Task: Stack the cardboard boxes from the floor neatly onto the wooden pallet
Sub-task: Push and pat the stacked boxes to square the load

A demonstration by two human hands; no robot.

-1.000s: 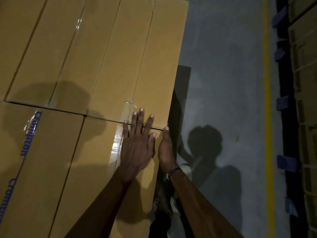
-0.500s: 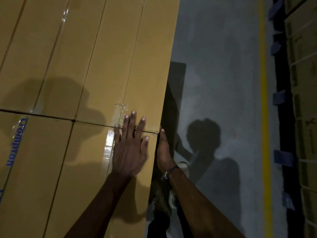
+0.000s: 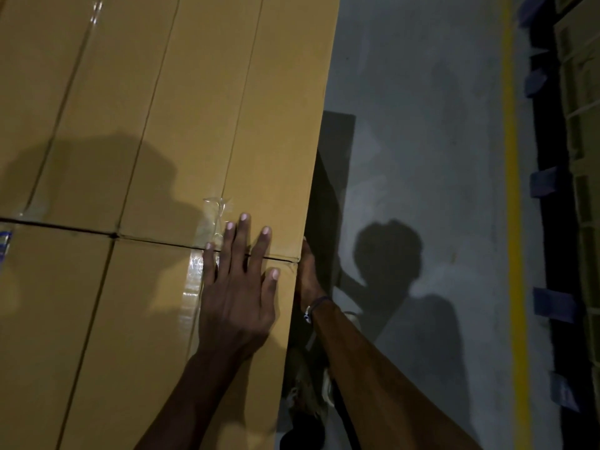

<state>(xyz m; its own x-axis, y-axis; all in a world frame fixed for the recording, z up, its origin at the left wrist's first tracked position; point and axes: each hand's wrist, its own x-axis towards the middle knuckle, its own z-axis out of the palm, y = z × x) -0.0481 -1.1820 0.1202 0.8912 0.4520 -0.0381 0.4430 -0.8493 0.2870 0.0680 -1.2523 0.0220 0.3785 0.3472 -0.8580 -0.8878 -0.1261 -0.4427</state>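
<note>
L hand (image 3: 237, 306) flat atop near box (image 3: 136, 336); R hand (image 3: 307, 274) flat vs side; box runs lengthwise away.

boxes (image 3: 181, 125): tan, blue print | floor (image 3: 422, 125): grey | floor line (image 3: 513, 222): yellow

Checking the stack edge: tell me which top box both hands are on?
The near right-hand box: left hand flat on top, right hand against its side.

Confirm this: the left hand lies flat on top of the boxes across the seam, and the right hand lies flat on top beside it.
Not quite. The left hand does lie flat across the seam on top of the boxes, but the head view shows the right hand against the stack's side face at the corner, not on top.
</note>
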